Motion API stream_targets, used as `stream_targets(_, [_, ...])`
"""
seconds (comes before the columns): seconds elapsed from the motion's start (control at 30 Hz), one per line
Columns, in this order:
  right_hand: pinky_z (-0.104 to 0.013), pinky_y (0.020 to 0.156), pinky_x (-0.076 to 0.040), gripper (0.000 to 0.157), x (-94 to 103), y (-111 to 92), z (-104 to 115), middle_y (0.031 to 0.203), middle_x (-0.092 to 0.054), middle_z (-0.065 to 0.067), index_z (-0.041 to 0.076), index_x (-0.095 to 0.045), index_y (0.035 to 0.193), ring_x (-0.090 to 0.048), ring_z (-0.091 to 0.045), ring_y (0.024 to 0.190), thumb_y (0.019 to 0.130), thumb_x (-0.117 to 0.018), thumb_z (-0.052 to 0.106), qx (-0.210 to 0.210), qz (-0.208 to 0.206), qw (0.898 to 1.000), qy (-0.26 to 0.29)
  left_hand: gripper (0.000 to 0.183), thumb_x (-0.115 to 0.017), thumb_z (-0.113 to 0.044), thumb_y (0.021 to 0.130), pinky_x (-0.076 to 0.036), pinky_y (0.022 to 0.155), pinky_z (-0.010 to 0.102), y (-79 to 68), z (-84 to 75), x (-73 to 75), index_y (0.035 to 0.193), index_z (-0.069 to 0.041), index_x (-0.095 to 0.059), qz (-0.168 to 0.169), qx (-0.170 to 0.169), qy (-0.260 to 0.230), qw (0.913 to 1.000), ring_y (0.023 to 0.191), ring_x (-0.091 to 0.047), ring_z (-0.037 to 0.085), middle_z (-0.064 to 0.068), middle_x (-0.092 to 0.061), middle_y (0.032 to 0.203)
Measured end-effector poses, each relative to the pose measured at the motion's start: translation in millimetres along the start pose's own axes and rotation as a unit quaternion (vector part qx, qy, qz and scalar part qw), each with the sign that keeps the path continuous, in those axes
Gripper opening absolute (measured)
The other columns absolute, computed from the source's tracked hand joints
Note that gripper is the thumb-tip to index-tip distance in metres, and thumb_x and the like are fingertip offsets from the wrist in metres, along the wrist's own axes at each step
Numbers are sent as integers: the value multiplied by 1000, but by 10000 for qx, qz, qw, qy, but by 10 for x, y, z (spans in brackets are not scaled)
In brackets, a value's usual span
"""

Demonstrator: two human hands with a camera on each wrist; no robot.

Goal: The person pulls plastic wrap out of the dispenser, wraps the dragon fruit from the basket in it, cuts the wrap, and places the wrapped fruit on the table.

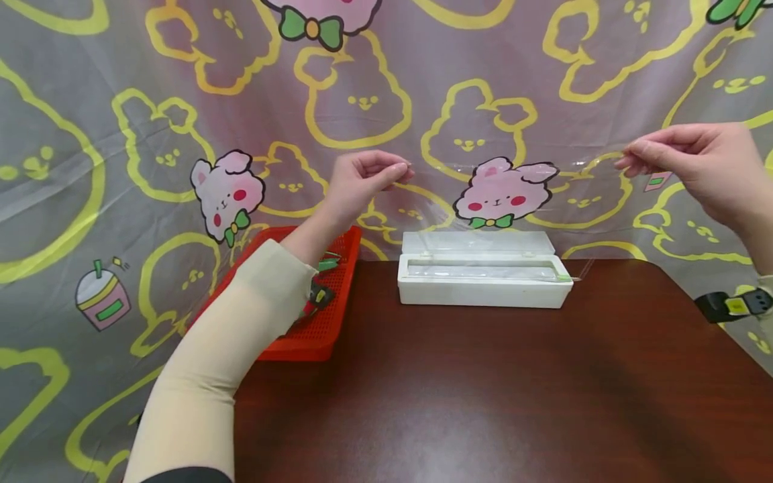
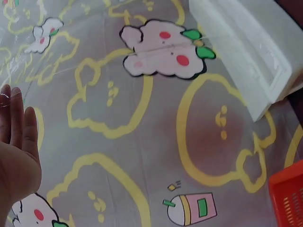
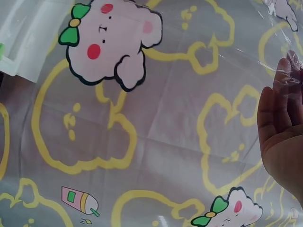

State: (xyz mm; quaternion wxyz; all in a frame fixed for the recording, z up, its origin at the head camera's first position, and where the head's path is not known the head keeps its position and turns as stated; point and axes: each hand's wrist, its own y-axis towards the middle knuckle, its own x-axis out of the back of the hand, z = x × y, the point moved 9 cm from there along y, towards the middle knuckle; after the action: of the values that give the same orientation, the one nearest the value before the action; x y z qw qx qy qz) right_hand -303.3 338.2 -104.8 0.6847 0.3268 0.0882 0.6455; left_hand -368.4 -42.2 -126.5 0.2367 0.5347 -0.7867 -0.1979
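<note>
From where I stand: clear film (image 1: 519, 168) spans left hand (image 1: 370, 176) to right hand (image 1: 703, 161), above the white box (image 1: 483, 294) — no straight pass between the two; how far down it reaches, can't tell. Raised lid (image 1: 477, 241) stands along the box's rear, patterned curtain (image 1: 362, 77) behind; little room that side. Widest way: low over the brown tabletop (image 1: 459, 376), in front of the box. More room at its right end. To its left, a narrow lane, then red basket (image 1: 302, 351) — sleeved left forearm (image 1: 232, 335) crossing over it.
</note>
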Motion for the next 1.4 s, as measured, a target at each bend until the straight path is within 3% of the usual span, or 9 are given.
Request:
stream_targets(0.23, [-9,69,-45,12,-75,-277,-95,81,-73,6,2,-74,98,-68,-4,71,93,-63,0,-151,110,9973,-712,18,-68,-3,90,-54,84,38,-205,20,-100,104,9,-69,340,-67,200,9992,89,-69,21,12,-73,95])
stream_targets(0.5, [-9,70,-42,16,-148,-605,-349,79,-73,7,4,-75,96,-67,-3,73,93,-61,-3,-423,212,9943,-956,17,-68,-3,90,-54,83,36,-513,324,-157,103,7,-70,488,356,183,9980,93,-67,32,13,-72,95])
stream_targets(0.67, [-8,70,-43,19,-157,-782,-483,78,-72,10,9,-76,95,-65,-3,72,92,-62,-3,-621,204,9903,-1224,17,-67,-1,90,-53,86,41,-719,472,-220,103,9,-69,583,557,14,9967,94,-66,37,16,-72,97])
stream_targets(0.87, [-12,64,-48,19,-219,-955,-615,81,-73,7,6,-74,97,-68,-4,74,93,-60,-5,-744,442,9911,-1012,16,-65,-1,91,-53,85,44,-912,580,-327,104,9,-68,869,707,-209,9935,92,-67,35,14,-72,96])
stream_targets(1.03, [-13,66,-49,17,-291,-1087,-699,83,-74,4,1,-72,98,-68,-5,74,93,-59,-7,-518,722,9907,-1035,16,-65,-4,92,-54,84,40,-1081,697,-420,104,6,-69,1049,906,-266,9900,91,-69,28,13,-72,96])
stream_targets(1.23, [-14,65,-50,20,-419,-1360,-907,84,-73,4,3,-72,98,-67,-4,75,92,-57,-10,-374,941,9906,-918,16,-67,-3,91,-55,81,46,-1398,935,-580,103,7,-70,1186,1082,-326,9865,85,-69,25,13,-72,95])
stream_targets(1.4, [-16,65,-51,21,-512,-1582,-1090,85,-74,1,3,-71,98,-68,-5,77,92,-57,-11,-524,1169,9883,-824,15,-67,-4,91,-55,81,40,-1645,1115,-680,103,5,-71,1391,1153,-287,9831,87,-69,26,12,-73,95])
